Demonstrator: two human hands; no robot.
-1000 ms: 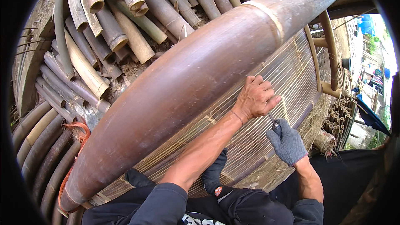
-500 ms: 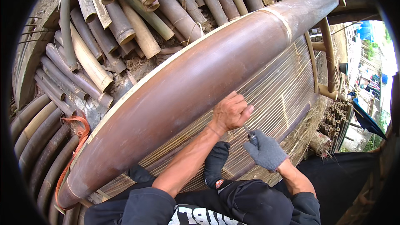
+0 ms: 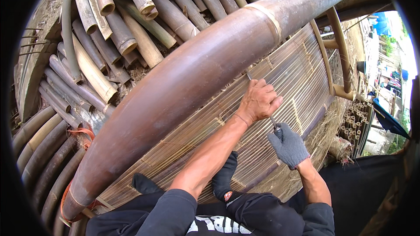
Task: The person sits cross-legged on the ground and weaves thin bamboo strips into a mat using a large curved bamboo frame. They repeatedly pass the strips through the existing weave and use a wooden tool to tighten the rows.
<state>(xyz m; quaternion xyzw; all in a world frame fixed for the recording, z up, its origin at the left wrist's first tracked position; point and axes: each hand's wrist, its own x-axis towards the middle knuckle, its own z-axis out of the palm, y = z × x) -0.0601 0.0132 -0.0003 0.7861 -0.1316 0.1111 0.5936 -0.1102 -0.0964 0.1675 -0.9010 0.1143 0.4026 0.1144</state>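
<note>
My bare left hand [image 3: 259,101] and grey-gloved right hand [image 3: 288,145] each grip one thin metal rod [image 3: 274,124] over the woven bamboo-slat panel [image 3: 280,83]. A thick brown bamboo pole [image 3: 183,87] crosses close behind; cut bamboo stalks [image 3: 109,30] pile beyond.

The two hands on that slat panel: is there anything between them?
In the head view, a thin metal tool runs between the bare left hand and the gloved right hand, over the bamboo slats.

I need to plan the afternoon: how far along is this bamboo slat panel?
Done: slats fill most of the slat panel under the big bamboo pole. In hand: bare left hand and gloved right hand grip a thin metal tool on it. What is left cannot be told.
</note>
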